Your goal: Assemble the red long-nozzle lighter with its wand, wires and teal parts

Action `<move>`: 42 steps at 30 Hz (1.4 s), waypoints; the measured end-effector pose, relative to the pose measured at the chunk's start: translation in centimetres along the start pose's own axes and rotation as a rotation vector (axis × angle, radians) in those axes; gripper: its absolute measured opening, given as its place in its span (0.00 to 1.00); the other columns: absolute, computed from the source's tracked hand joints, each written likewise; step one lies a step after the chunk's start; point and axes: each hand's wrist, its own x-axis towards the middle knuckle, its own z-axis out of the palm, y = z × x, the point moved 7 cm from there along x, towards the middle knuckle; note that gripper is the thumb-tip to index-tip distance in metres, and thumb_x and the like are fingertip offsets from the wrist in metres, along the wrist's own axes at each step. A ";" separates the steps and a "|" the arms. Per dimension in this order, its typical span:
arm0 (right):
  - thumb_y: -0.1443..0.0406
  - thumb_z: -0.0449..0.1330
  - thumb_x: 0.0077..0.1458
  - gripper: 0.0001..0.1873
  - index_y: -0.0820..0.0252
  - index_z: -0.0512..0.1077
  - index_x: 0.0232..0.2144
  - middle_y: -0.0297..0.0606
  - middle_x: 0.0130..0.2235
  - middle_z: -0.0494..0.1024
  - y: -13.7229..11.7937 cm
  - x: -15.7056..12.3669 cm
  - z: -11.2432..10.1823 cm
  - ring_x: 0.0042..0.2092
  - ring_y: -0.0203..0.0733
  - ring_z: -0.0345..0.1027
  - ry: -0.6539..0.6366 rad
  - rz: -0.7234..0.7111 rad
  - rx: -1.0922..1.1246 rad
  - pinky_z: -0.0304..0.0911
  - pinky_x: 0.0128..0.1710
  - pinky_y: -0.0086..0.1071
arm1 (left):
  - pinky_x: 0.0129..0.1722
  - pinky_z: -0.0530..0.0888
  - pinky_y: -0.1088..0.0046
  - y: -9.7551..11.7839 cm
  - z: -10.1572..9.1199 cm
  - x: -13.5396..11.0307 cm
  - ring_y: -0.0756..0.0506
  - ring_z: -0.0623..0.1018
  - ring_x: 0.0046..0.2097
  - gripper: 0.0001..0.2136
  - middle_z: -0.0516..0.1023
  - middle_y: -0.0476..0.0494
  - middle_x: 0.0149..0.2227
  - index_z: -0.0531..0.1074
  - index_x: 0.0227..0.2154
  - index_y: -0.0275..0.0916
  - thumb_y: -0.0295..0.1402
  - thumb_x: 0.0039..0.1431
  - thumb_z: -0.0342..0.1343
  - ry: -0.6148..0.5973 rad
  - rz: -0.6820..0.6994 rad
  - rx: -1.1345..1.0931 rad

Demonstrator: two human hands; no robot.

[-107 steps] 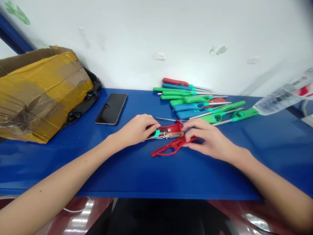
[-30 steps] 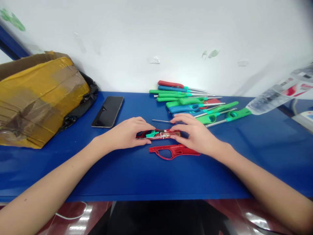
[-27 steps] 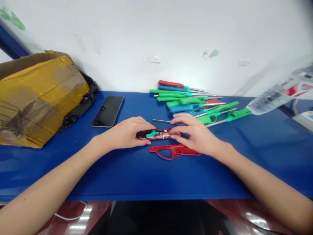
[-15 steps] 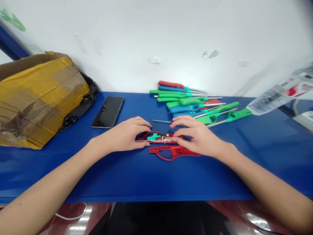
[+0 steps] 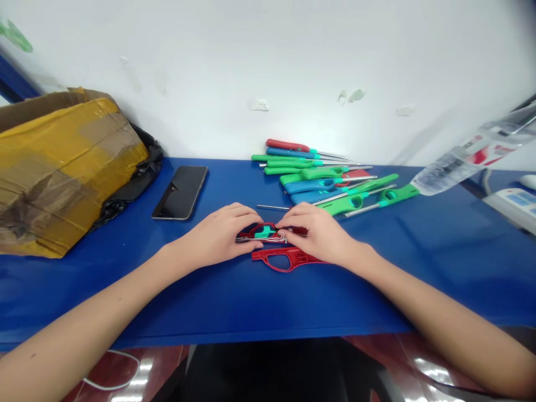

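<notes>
A red lighter half [image 5: 273, 225] lies open side up between my hands, with a green trigger [image 5: 263, 231] and thin white wires [image 5: 276, 240] inside it. My left hand [image 5: 226, 231] grips its left end between thumb and fingers. My right hand [image 5: 312, 229] has its thumb and fingertips closed on the middle of the lighter half, beside the trigger and wires. Its palm hides the right end. Just in front rests the matching red casing half [image 5: 288, 259], with a finger loop. A thin metal rod [image 5: 270, 207] lies behind, partly covered by my right hand.
Several assembled long-neck lighters [image 5: 322, 173] are piled near the wall. On the left are a phone [image 5: 181, 192] and a taped cardboard box [image 5: 71, 173] with black plastic. A water bottle [image 5: 464, 159] and a white device [image 5: 515, 206] stand right on the blue table [image 5: 234, 307].
My right hand has moved left along the lighter half, and its fingers have drawn together near the trigger. My left hand keeps its grip. The view has shifted slightly.
</notes>
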 end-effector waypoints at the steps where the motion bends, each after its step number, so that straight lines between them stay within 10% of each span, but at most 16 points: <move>1: 0.67 0.59 0.61 0.09 0.59 0.80 0.39 0.41 0.39 0.81 0.1 0.0 0.1 0.41 0.44 0.71 -0.006 0.009 0.008 0.69 0.42 0.38 | 0.50 0.74 0.61 0.1 -0.1 0.0 0.40 0.75 0.50 0.15 0.77 0.38 0.49 0.75 0.46 0.37 0.41 0.63 0.58 0.010 0.007 -0.007; 30: 0.69 0.56 0.63 0.10 0.60 0.78 0.41 0.41 0.40 0.80 0.9 -0.1 -0.6 0.41 0.43 0.72 -0.085 0.038 0.068 0.68 0.43 0.37 | 0.44 0.75 0.70 -1.3 -2.9 -0.1 0.46 0.79 0.41 0.07 0.81 0.45 0.39 0.77 0.35 0.37 0.34 0.64 0.56 0.275 -0.048 0.005; 37: 0.67 0.60 0.61 0.08 0.61 0.79 0.41 0.41 0.39 0.81 1.2 -0.3 -1.1 0.40 0.43 0.74 -0.153 0.038 0.054 0.68 0.43 0.37 | 0.47 0.75 0.61 -3.0 -1.6 -0.3 0.41 0.78 0.44 0.10 0.81 0.42 0.41 0.79 0.38 0.37 0.36 0.64 0.55 0.148 -0.194 0.151; 42: 0.67 0.59 0.61 0.07 0.60 0.78 0.39 0.40 0.37 0.80 1.3 -0.3 -0.9 0.38 0.42 0.74 -0.190 0.049 0.029 0.68 0.41 0.36 | 0.50 0.74 0.65 -0.3 -1.3 0.0 0.43 0.76 0.48 0.12 0.79 0.40 0.45 0.79 0.42 0.38 0.39 0.64 0.56 0.154 0.014 0.033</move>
